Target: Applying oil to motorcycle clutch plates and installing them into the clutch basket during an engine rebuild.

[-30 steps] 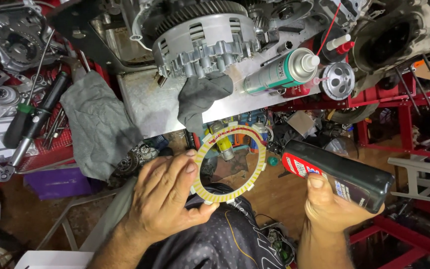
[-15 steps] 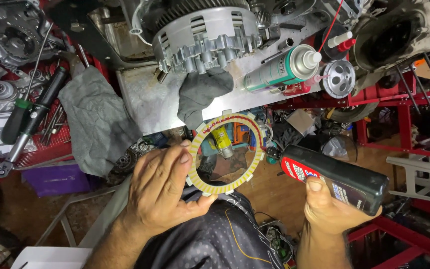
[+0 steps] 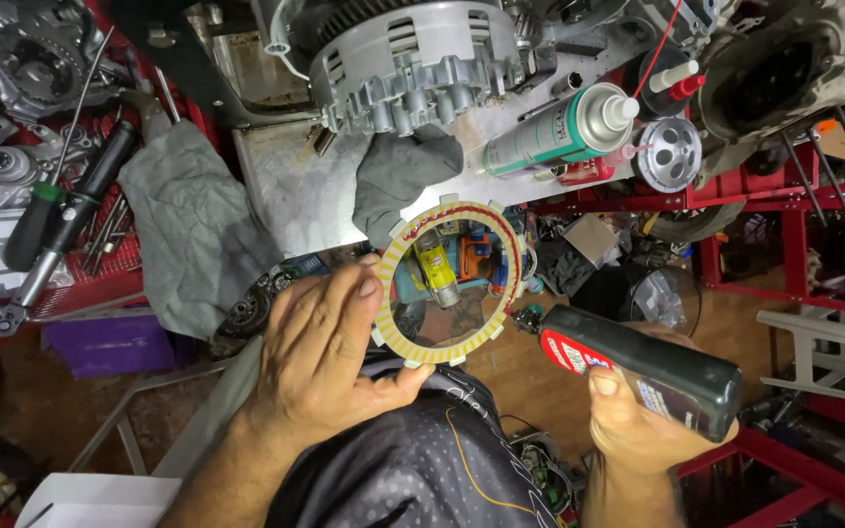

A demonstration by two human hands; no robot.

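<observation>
Matt yellowish friction ring (image 3: 449, 284); glossy black plastic bottle (image 3: 652, 370); dull cast-metal basket (image 3: 408, 61) (grey cloth (image 3: 193, 230) nearby).

There is a single view, from a camera worn on the person's head, so no second view overlaps it. It looks steeply down and forward over the person's own lap. The left hand (image 3: 330, 357) and the right hand (image 3: 638, 420) sit close to the lens in the lower half of the frame. Beyond the left hand, toward the top edge, lies the metal worktop (image 3: 295, 186), a little farther off but still near. Past the right hand, on its outer side, the red frame (image 3: 794, 186) and the floor fall away deeper below
</observation>
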